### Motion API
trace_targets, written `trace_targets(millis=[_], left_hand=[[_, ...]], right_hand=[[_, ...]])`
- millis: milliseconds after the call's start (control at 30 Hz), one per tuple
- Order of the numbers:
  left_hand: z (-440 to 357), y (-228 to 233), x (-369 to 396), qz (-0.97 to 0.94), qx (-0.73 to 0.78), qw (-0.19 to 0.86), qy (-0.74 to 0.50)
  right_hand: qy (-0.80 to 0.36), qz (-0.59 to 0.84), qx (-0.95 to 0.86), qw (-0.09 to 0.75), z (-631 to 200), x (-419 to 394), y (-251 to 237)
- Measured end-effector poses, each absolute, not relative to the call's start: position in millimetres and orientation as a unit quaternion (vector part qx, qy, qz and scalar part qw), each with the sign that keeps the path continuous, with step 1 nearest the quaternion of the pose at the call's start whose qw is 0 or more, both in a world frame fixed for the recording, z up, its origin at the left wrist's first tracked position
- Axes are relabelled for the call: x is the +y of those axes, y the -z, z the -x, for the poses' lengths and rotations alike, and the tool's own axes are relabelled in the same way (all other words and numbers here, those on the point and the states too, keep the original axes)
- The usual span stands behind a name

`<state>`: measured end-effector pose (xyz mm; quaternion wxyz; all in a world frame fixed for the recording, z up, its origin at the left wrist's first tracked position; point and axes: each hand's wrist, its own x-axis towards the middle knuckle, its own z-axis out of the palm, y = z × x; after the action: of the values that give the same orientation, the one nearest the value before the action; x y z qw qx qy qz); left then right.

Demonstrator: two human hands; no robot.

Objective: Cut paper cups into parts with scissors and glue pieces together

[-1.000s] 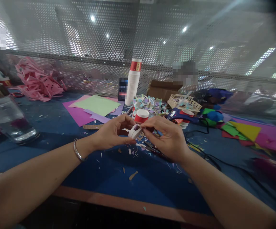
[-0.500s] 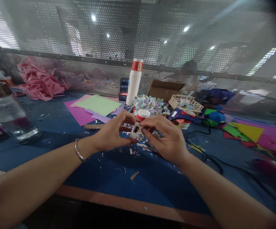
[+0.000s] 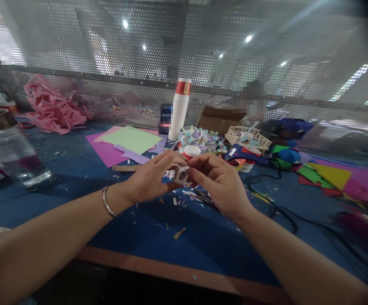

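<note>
My left hand [image 3: 150, 180] and my right hand [image 3: 220, 184] meet over the middle of the blue table [image 3: 184, 237]. Between their fingertips they pinch a small white paper piece [image 3: 181, 174] with dark cut-outs, held just above the table. A silver bangle [image 3: 107, 202] circles my left wrist. Paper scraps [image 3: 184, 197] lie scattered right under the hands. A small red and white paper cup [image 3: 191, 151] stands just behind the fingers.
A tall stack of white cups [image 3: 179, 109] stands at the back centre. Coloured sheets [image 3: 128, 142] lie left of it, a glass jar [image 3: 10, 150] at far left, a glue gun [image 3: 246, 154] with its black cord [image 3: 276, 207] on the right, coloured foam pieces [image 3: 330, 176] further right.
Both hands have drawn closer together and slightly up, and the white paper piece has been turned between the fingers. The view shifted a little.
</note>
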<state>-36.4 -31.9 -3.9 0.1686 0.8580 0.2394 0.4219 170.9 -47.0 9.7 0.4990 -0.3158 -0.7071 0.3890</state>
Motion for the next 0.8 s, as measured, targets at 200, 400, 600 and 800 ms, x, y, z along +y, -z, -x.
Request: trace_targets(millis=[200, 400, 600, 800], left_hand=[[35.3, 7.8, -34.2, -0.854, 0.248, 0.182, -0.419], [34.7, 7.4, -35.8, -0.861, 0.250, 0.134, -0.422], [33.9, 7.9, -37.7, -0.843, 0.265, 0.186, -0.428], [30.8, 8.1, -37.5, -0.806, 0.265, 0.297, -0.439]], right_hand=[[-0.439, 0.306, -0.691, 0.487, -169.5, -50.6, -10.3], [-0.469, 0.313, -0.679, 0.470, -168.2, -53.5, -12.9], [-0.478, 0.307, -0.678, 0.466, -166.5, -55.6, -13.5], [-0.431, 0.320, -0.701, 0.470, -167.5, -53.0, -13.0]])
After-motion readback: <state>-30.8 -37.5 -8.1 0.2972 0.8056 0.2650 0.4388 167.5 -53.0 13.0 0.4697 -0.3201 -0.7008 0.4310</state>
